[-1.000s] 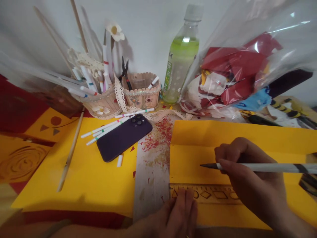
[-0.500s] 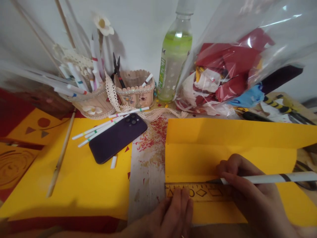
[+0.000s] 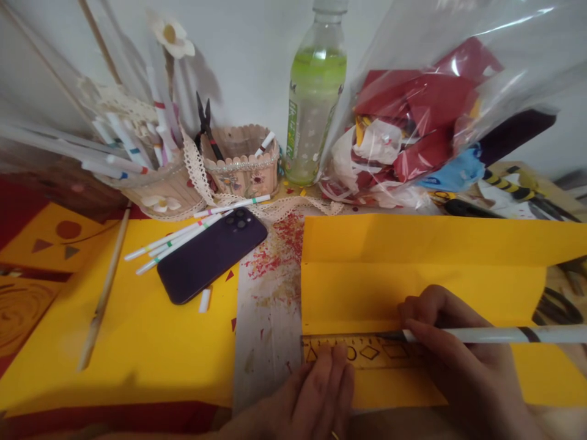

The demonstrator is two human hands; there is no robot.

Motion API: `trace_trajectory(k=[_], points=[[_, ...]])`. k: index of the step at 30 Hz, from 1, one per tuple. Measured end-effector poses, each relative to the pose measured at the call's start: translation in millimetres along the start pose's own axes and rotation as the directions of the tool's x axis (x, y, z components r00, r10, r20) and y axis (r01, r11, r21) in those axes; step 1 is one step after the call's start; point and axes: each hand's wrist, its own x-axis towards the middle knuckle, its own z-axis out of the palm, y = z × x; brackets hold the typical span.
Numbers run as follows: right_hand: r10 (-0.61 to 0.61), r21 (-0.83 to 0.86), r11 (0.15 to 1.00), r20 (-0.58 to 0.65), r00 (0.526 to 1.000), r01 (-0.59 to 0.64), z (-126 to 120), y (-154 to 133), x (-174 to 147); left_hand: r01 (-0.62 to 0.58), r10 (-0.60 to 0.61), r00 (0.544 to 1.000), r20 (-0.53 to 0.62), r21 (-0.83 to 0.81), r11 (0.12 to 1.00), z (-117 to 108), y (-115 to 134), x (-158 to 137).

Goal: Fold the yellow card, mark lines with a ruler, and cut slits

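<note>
A clear ruler [image 3: 369, 352] with cut-out shapes and printed numbers lies on a creased yellow sheet [image 3: 353, 293]. My left hand [image 3: 316, 391] rests on the ruler, its fingers stretched out side by side and pressing it flat near the left end. A white marker pen [image 3: 486, 335] with a dark tip and a black band is pinched in my right hand [image 3: 458, 354]. Its tip meets the ruler's upper edge, just past the 8. The right hand covers the ruler's right end.
A dark phone [image 3: 213, 253] and several markers lie on another yellow sheet [image 3: 160, 342], near a wooden stick [image 3: 105, 293]. Behind stand stick-sided holders [image 3: 243, 171], a green drink bottle [image 3: 316, 98] and a plastic bag of red scraps [image 3: 413, 122]. Scissors [image 3: 557, 305] lie at right.
The whole view has shifted slightly, so everything appears a little further left. Both hands, the ruler and the marker pen keep nearly the same places on the sheet.
</note>
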Motion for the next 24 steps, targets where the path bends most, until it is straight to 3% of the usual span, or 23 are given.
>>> trace_trajectory(k=[5, 9, 14, 20, 24], points=[[-0.017, -0.123, 0.992, 0.035, 0.999, 0.021, 5.8, -13.4, 4.9, 0.01, -0.011, 0.996, -0.087, -0.008, 1.0, 1.5, -1.3, 0.2], [-0.118, -0.226, 0.959, 0.241, 0.963, 0.174, 20.6, -24.3, 14.1, 0.062, -0.065, 0.995, -0.075, -0.036, 0.997, 1.2, 1.1, 2.0], [-0.096, -0.252, 0.938, 0.466, 0.879, 0.236, 41.7, -23.0, 24.5, 0.087, -0.089, 0.995, -0.045, -0.031, 0.996, -1.5, 2.4, 3.2], [-0.089, -0.293, 0.919, 0.494, 0.865, 0.262, 50.0, -20.3, 27.4, 0.022, -0.022, 1.0, 0.018, -0.008, 1.0, -4.8, -1.5, 2.4], [-0.073, -0.305, 0.917, 0.506, 0.859, 0.258, 52.7, -22.2, 28.4, 0.049, -0.049, 0.999, 0.01, 0.002, 0.999, -5.4, -1.4, 3.3]])
